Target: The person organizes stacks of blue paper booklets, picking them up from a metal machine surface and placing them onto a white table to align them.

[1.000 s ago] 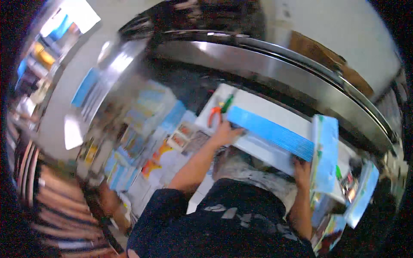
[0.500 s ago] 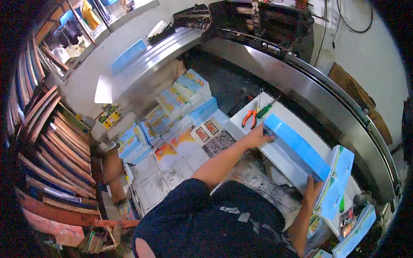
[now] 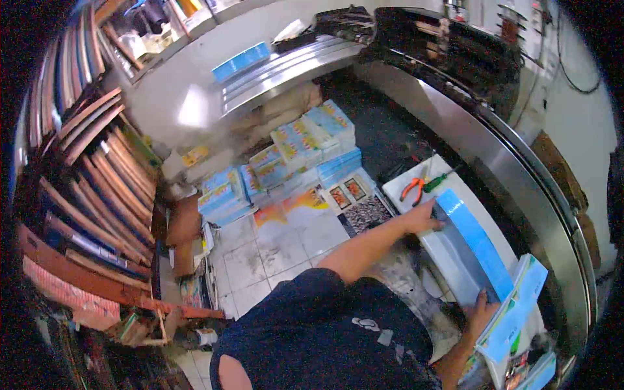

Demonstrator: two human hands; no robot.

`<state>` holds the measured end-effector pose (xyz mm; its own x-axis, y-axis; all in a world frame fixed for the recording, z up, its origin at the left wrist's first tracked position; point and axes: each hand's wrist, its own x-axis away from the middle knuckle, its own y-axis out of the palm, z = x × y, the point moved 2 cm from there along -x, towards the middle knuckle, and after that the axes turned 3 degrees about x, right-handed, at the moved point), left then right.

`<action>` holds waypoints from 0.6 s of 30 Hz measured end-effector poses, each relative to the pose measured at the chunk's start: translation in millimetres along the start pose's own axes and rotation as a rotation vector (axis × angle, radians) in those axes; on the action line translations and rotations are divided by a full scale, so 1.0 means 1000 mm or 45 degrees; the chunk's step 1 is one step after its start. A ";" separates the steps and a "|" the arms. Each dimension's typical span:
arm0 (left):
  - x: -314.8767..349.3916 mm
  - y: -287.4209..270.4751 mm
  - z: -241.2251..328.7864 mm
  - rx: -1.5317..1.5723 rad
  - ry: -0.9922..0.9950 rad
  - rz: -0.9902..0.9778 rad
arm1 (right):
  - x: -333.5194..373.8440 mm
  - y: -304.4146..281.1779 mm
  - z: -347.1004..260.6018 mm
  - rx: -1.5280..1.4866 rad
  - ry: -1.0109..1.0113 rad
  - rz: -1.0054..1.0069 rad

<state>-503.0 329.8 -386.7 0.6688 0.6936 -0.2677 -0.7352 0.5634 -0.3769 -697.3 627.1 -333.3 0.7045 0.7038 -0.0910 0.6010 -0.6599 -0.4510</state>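
Note:
A thick stack of blue-covered books (image 3: 473, 246) lies on its side on a white work surface (image 3: 408, 183). My left hand (image 3: 421, 218) presses on the stack's far end, fingers curled around it. My right hand (image 3: 482, 307) holds the near end. Together they clasp the stack between them. More blue and green books (image 3: 513, 318) stand just to the right of my right hand.
Orange-handled pliers (image 3: 413, 186) and a green screwdriver (image 3: 441, 178) lie on the white surface beyond the stack. Piles of colourful books (image 3: 305, 144) cover the tiled floor to the left. A long steel counter (image 3: 513, 175) curves along the right. Shelves of books (image 3: 84, 175) fill the left side.
My view has swung left and down, showing more floor and shelves. Both hands have kept their hold on the blue stack, which now sits further right in view.

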 end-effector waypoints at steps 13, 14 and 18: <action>-0.026 -0.009 0.043 -0.304 -0.392 -0.130 | -0.001 -0.001 -0.015 -0.221 0.284 0.129; -0.023 -0.006 0.042 -0.306 -0.389 -0.120 | -0.006 0.001 -0.011 -0.210 0.230 0.106; -0.012 0.000 0.068 -0.355 -0.347 0.117 | -0.020 -0.003 0.008 -0.115 0.368 0.013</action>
<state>-518.9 351.8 -323.5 0.5203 0.8502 -0.0807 -0.7074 0.3761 -0.5985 -716.0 617.6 -337.3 0.7812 0.6016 0.1670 0.6153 -0.6963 -0.3695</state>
